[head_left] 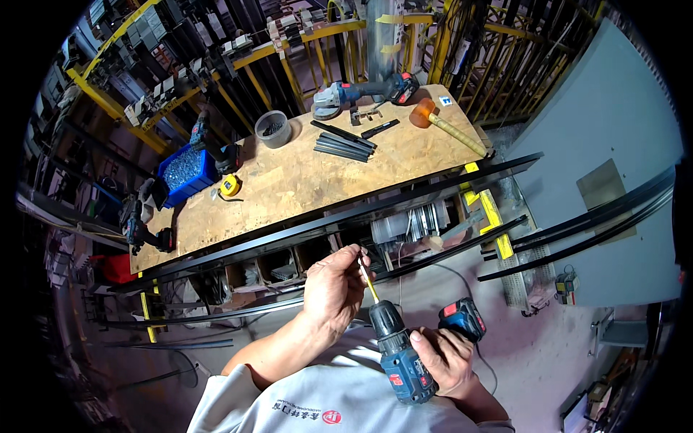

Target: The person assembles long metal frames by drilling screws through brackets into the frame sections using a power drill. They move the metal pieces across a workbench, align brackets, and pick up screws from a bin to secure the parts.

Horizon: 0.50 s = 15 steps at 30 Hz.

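Observation:
My right hand (449, 359) is wrapped round the grip of a blue and black cordless drill (406, 364). The drill points away from me and up toward the left, with its battery (463, 319) out to the right. A long gold-coloured bit (369, 282) sticks out of its chuck. At the tip of that bit, my left hand (330, 290) has thumb and forefinger pinched together. Whatever lies between those fingertips is too small to make out. Just beyond both hands runs a long black profile (303, 240), along the near side of the bench.
The wooden workbench (281, 184) bears an angle grinder (346, 95), a mallet (451, 128), short dark strips (343, 146), a clear tub (273, 130), a yellow tape measure (230, 185), a blue bin of small metal parts (186, 172) and two more drills. Yellow supports (495, 224) hold long profiles. A grey panel (606, 137) stands right.

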Each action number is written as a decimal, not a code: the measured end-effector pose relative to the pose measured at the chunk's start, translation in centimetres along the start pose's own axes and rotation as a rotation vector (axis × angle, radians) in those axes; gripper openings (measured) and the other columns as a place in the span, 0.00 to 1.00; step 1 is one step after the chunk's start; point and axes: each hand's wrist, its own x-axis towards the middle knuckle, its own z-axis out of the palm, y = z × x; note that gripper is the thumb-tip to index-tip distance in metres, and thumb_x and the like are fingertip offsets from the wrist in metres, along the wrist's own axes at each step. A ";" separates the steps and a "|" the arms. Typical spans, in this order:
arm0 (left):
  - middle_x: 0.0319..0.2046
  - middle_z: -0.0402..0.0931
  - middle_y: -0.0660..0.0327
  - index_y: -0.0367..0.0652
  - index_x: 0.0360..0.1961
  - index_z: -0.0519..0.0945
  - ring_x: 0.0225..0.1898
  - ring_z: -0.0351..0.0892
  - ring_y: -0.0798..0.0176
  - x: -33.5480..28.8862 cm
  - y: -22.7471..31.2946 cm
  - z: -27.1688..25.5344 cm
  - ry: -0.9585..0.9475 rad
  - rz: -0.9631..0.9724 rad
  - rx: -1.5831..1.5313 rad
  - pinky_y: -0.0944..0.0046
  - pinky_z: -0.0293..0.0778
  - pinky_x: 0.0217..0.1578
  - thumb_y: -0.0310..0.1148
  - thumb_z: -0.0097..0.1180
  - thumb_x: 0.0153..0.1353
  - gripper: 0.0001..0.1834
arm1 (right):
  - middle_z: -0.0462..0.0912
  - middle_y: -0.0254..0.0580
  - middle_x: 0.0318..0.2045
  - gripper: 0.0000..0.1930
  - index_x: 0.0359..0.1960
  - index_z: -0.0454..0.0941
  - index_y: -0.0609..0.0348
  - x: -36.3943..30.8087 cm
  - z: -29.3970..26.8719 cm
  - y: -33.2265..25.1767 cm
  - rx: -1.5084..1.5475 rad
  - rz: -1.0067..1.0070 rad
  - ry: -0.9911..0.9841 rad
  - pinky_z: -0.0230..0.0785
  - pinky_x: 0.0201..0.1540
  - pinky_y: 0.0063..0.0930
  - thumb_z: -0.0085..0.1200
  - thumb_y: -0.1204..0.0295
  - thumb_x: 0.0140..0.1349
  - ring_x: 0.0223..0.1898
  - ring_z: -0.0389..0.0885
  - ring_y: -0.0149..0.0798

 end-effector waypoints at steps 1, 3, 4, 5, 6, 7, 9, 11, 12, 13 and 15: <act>0.30 0.81 0.56 0.35 0.40 0.81 0.28 0.80 0.64 0.1 0.0 0.2 0.008 -0.009 -0.021 0.62 0.82 0.33 0.28 0.53 0.73 0.07 | 0.85 0.51 0.37 0.28 0.65 0.74 0.61 0.1 0.0 0.1 0.015 0.014 0.005 0.75 0.32 0.34 0.59 0.77 0.59 0.28 0.83 0.44; 0.30 0.81 0.56 0.35 0.40 0.80 0.28 0.80 0.63 0.4 0.0 0.3 0.023 -0.026 -0.062 0.62 0.83 0.33 0.28 0.53 0.73 0.08 | 0.85 0.51 0.37 0.28 0.65 0.74 0.61 0.6 0.5 -0.3 0.062 0.053 0.038 0.74 0.32 0.35 0.59 0.77 0.59 0.28 0.82 0.44; 0.30 0.81 0.56 0.35 0.40 0.80 0.28 0.80 0.63 0.5 0.1 0.2 0.014 -0.026 -0.066 0.61 0.83 0.33 0.29 0.53 0.73 0.08 | 0.85 0.51 0.37 0.29 0.65 0.74 0.62 0.6 0.8 -0.3 0.058 0.054 0.039 0.74 0.32 0.35 0.58 0.78 0.59 0.28 0.82 0.44; 0.30 0.81 0.56 0.35 0.40 0.80 0.29 0.80 0.63 0.7 0.1 0.1 0.006 -0.026 -0.070 0.61 0.83 0.33 0.29 0.53 0.73 0.08 | 0.85 0.51 0.37 0.29 0.65 0.74 0.62 0.5 1.0 -0.2 0.053 0.056 0.041 0.74 0.32 0.35 0.58 0.78 0.59 0.28 0.82 0.44; 0.30 0.81 0.56 0.35 0.40 0.80 0.29 0.80 0.63 0.9 0.0 -0.1 -0.003 -0.026 -0.073 0.61 0.83 0.33 0.29 0.53 0.73 0.08 | 0.85 0.51 0.38 0.29 0.66 0.73 0.60 0.5 1.0 -0.1 0.006 0.048 0.008 0.74 0.32 0.35 0.58 0.78 0.59 0.29 0.82 0.44; 0.30 0.81 0.56 0.35 0.40 0.80 0.29 0.80 0.63 1.2 0.1 -0.3 -0.009 -0.028 -0.072 0.61 0.83 0.33 0.29 0.53 0.73 0.08 | 0.85 0.51 0.39 0.30 0.66 0.73 0.59 0.7 1.0 -0.1 -0.008 0.046 -0.016 0.75 0.32 0.35 0.58 0.78 0.59 0.29 0.82 0.44; 0.30 0.80 0.56 0.35 0.40 0.80 0.28 0.80 0.62 1.8 0.1 -0.8 -0.020 -0.030 -0.070 0.61 0.82 0.34 0.29 0.53 0.73 0.08 | 0.85 0.51 0.40 0.30 0.66 0.73 0.58 1.4 0.8 -0.1 -0.036 0.041 -0.062 0.75 0.33 0.34 0.57 0.78 0.58 0.30 0.82 0.44; 0.29 0.80 0.57 0.35 0.39 0.79 0.28 0.79 0.63 2.1 0.2 -0.7 -0.012 -0.050 -0.074 0.60 0.82 0.34 0.30 0.53 0.74 0.09 | 0.84 0.52 0.41 0.31 0.66 0.73 0.57 1.7 0.8 -0.1 0.010 0.082 -0.069 0.76 0.34 0.36 0.59 0.78 0.57 0.32 0.83 0.46; 0.29 0.80 0.57 0.34 0.39 0.79 0.28 0.79 0.63 2.2 0.3 -0.7 -0.008 -0.060 -0.076 0.60 0.82 0.34 0.31 0.52 0.74 0.10 | 0.84 0.52 0.41 0.31 0.66 0.73 0.58 1.6 1.1 0.1 0.041 0.097 -0.049 0.76 0.35 0.37 0.59 0.78 0.57 0.32 0.83 0.46; 0.29 0.80 0.57 0.35 0.38 0.79 0.28 0.78 0.63 2.3 0.3 -0.7 -0.004 -0.075 -0.097 0.60 0.82 0.34 0.32 0.52 0.75 0.11 | 0.84 0.52 0.41 0.31 0.66 0.73 0.59 1.5 1.5 0.3 0.072 0.111 -0.029 0.77 0.35 0.37 0.60 0.77 0.57 0.32 0.83 0.47; 0.28 0.79 0.57 0.36 0.35 0.78 0.27 0.77 0.64 2.4 0.4 -0.4 0.002 -0.106 -0.138 0.61 0.82 0.35 0.36 0.52 0.75 0.14 | 0.85 0.53 0.39 0.33 0.65 0.73 0.65 0.7 2.0 0.6 0.191 0.162 0.033 0.78 0.35 0.38 0.64 0.76 0.54 0.30 0.84 0.49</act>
